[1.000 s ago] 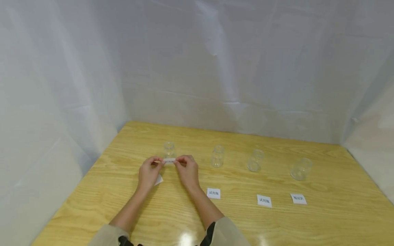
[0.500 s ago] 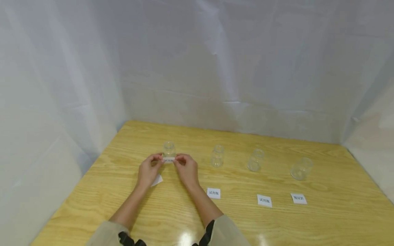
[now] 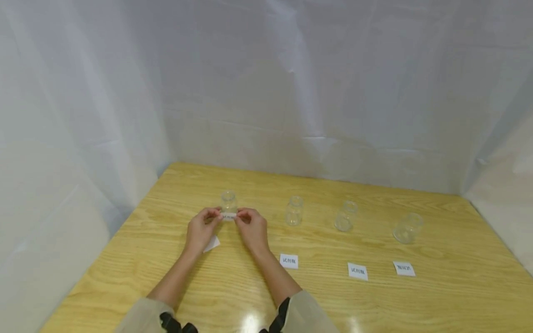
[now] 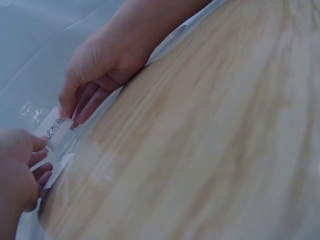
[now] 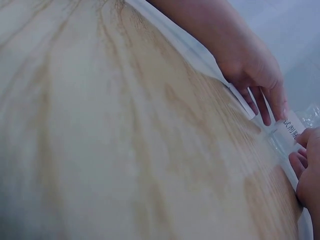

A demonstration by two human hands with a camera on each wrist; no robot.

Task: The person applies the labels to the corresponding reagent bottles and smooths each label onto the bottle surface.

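Note:
A small white label (image 3: 228,216) with handwritten characters lies across the lower front of the leftmost clear glass bottle (image 3: 228,200). My left hand (image 3: 202,231) pinches its left end between thumb and forefinger, and my right hand (image 3: 253,229) pinches the right end the same way. In the left wrist view, the label (image 4: 54,125) overlaps the glass, its writing facing outward. The bottle stands upright with its mouth up. A white paper piece (image 3: 212,243) sits on the table just beside my left hand, partly hidden by it.
More clear glass bottles stand to the right in a row: one (image 3: 294,211), another (image 3: 346,216), and a third (image 3: 408,228). Nearer me on the wooden table (image 3: 316,305) lie three labels: one (image 3: 289,261), another (image 3: 357,271), the rightmost (image 3: 404,268) upside down. White sheeting (image 3: 250,92) surrounds the table.
Both hands have moved slightly forward, bringing the label to the bottle's lower front. More of the paper piece by my left hand shows. The other bottles and labels have stayed put.

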